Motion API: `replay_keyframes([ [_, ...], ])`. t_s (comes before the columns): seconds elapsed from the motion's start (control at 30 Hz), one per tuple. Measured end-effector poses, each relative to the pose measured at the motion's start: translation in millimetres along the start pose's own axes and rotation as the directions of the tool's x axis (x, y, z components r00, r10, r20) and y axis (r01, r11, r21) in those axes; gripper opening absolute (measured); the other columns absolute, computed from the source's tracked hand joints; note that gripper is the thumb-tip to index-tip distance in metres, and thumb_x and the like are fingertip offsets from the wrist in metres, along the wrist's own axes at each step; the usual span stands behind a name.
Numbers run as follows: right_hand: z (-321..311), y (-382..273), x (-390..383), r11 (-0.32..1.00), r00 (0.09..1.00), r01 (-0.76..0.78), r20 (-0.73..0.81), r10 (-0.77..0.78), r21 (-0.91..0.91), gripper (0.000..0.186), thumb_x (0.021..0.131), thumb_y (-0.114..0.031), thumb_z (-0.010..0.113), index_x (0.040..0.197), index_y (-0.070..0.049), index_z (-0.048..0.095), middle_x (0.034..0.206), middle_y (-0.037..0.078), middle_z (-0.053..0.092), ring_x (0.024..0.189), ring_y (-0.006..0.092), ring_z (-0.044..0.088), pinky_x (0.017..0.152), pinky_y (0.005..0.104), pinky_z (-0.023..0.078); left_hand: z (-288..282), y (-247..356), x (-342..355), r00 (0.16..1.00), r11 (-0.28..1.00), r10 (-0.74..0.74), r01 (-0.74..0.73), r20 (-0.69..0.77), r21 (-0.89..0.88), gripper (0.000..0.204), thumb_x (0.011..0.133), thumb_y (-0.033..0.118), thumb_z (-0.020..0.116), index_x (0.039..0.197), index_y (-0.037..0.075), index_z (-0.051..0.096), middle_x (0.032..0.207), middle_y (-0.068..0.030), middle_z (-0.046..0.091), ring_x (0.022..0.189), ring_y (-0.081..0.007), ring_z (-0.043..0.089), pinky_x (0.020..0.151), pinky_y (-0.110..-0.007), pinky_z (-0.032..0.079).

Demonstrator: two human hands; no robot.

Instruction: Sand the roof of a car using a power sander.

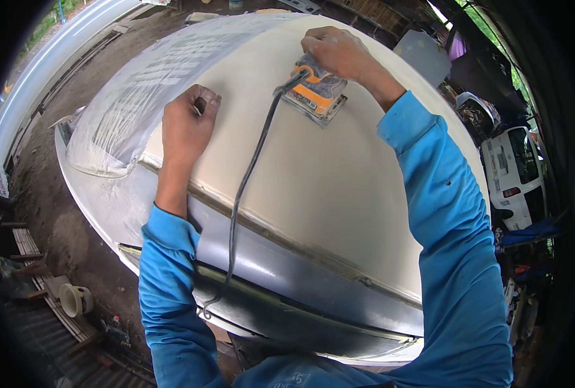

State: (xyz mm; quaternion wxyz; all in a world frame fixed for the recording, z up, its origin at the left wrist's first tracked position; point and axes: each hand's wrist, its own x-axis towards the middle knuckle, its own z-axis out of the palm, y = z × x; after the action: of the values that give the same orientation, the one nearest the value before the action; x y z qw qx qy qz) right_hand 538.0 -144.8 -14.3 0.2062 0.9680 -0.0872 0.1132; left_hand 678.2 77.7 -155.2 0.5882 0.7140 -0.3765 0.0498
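two blue sleeves come up from the lower edge, the left one (171, 297) and the right one (455, 213), each well short of its fingers. between them, below both sets of fingers, a dark glossy band (255, 291) runs across a vehicle body, with a dull trim strip (281, 236) beyond it, nearer the left fingers. a black cord (252, 165) hangs in a loose bend to the right of the left fingers and climbs toward the right ones, ending at the sander.

the left hand (190, 123) has its fingers curled in toward the thumb, with a small dark gap between; whether they hold anything or touch the surface, i cannot tell. the right hand (339, 53) has its fingers clamped over the top of an orange and dark grey sander (316, 97), whose flat base shows just below them. the sander is at a broad cream panel (300, 187), which spreads below the right fingers and to the right of the left ones.

left of the left fingers lies a whitish streaked area (135, 97). farther out, low and left of those fingers, a pale bucket (74, 301) is tilted by some slats. far right of the right fingers is a white vehicle (496, 169).
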Motion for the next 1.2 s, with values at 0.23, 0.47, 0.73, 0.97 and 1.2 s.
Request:
replay_keyframes([
  [0.23,-34.8,-89.2,-15.8,0.983,0.994,0.032,-0.112,-0.012,0.181,0.018,0.089,-0.022,0.056,0.093,-0.010,0.068,0.107,0.009,0.068,0.100,0.0348,0.065,0.089,0.0452,0.053,-2.5,-12.0,3.6,0.995,0.984,-0.076,0.065,-0.061,-0.169,0.013,0.086,0.008,0.070,0.086,-0.005,0.070,0.068,-0.0048,0.065,0.060,-0.0086,0.054,0.058,-0.027,0.045],
  [0.47,-37.0,-132.7,-22.3,0.890,0.986,-0.118,-0.051,0.156,0.441,0.021,0.085,-0.024,0.060,0.090,-0.007,0.071,0.094,0.015,0.069,0.093,0.0380,0.066,0.087,0.0462,0.053,-18.6,5.1,6.2,0.986,0.898,-0.166,0.141,-0.026,-0.417,0.016,0.094,0.014,0.069,0.104,0.002,0.071,0.084,0.0003,0.068,0.071,-0.0062,0.054,0.066,-0.023,0.043],
  [0.73,31.0,-32.6,57.9,0.959,0.986,-0.027,-0.151,0.073,0.282,0.035,0.087,-0.037,0.061,0.103,-0.008,0.074,0.109,0.015,0.072,0.102,0.0319,0.069,0.087,0.0416,0.056,-11.5,132.7,69.1,0.914,0.977,0.203,-0.163,0.350,-0.139,0.041,0.097,0.033,0.058,0.127,0.005,0.062,0.122,-0.0215,0.060,0.109,-0.0314,0.062,0.092,-0.043,0.049],
  [0.97,28.6,-15.5,65.6,0.967,0.980,-0.103,-0.143,0.138,0.232,0.037,0.085,-0.037,0.065,0.108,-0.008,0.071,0.111,0.014,0.070,0.103,0.0304,0.069,0.087,0.0406,0.057,68.9,103.2,128.9,0.658,0.628,0.552,-0.732,0.513,0.264,0.050,0.100,0.040,0.052,0.132,0.002,0.058,0.130,-0.0292,0.057,0.117,-0.0460,0.057,0.101,-0.046,0.047],
  [1.2,-10.2,-95.1,32.3,0.983,0.988,-0.118,-0.082,0.130,0.142,0.041,0.082,-0.036,0.069,0.112,-0.009,0.068,0.114,0.014,0.069,0.104,0.0290,0.069,0.088,0.0396,0.058,6.4,108.4,63.3,0.845,0.867,0.473,-0.497,0.251,0.040,0.040,0.092,0.025,0.067,0.120,-0.002,0.061,0.100,-0.0192,0.068,0.101,-0.0327,0.065,0.091,-0.042,0.050],
])
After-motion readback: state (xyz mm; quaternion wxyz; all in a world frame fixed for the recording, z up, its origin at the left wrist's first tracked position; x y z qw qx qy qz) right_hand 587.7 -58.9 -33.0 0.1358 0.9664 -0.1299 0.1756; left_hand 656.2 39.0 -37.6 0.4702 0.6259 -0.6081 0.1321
